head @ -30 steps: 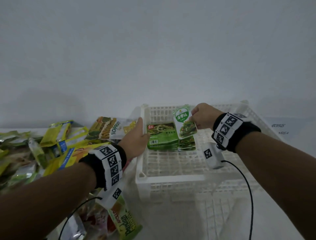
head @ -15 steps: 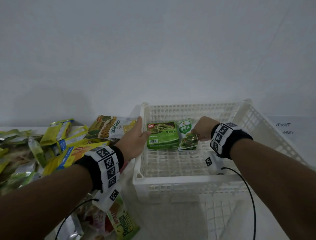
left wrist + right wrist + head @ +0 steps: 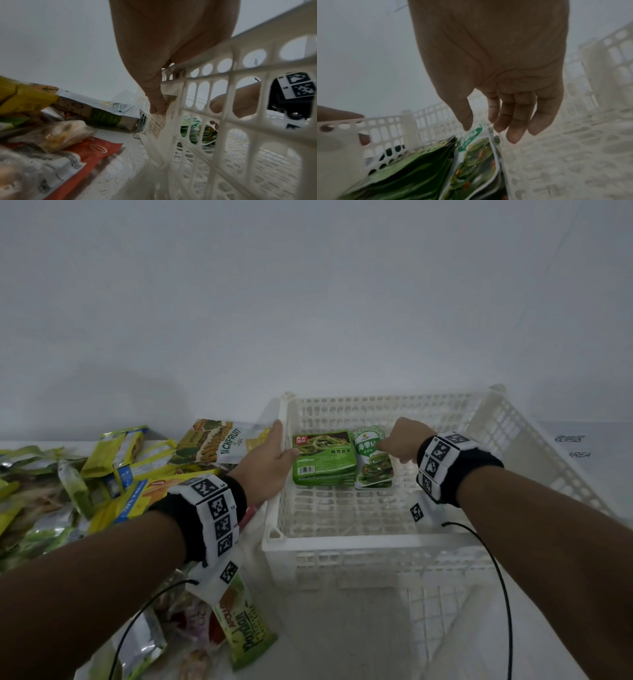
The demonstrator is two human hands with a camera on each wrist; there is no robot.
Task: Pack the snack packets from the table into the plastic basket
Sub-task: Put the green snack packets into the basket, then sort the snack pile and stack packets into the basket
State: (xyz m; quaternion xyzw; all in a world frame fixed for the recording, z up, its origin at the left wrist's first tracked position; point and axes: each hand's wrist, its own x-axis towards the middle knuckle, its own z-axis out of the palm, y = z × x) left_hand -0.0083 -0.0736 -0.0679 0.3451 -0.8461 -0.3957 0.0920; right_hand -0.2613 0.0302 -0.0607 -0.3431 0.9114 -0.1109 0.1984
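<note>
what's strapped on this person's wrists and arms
Both forearms are bare, with no sleeves. Each wrist wears a black band wrapped in white tiles printed with black square markers. A small white marker-tagged camera block hangs beneath each wrist, trailing a thin black cable.

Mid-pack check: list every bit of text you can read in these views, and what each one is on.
"JACKFRUIT": on the jackfruit chip bag beside the basket; the script word beneath is unreadable.
"Pandan": on the green packet at the near table edge; smaller print is blurred.
"AREA": on the white sign right of the basket; the characters above are too small.
Chinese characters on the two green packet stacks: too small to read surely.
Red packet's oval logo: blurred.
</note>
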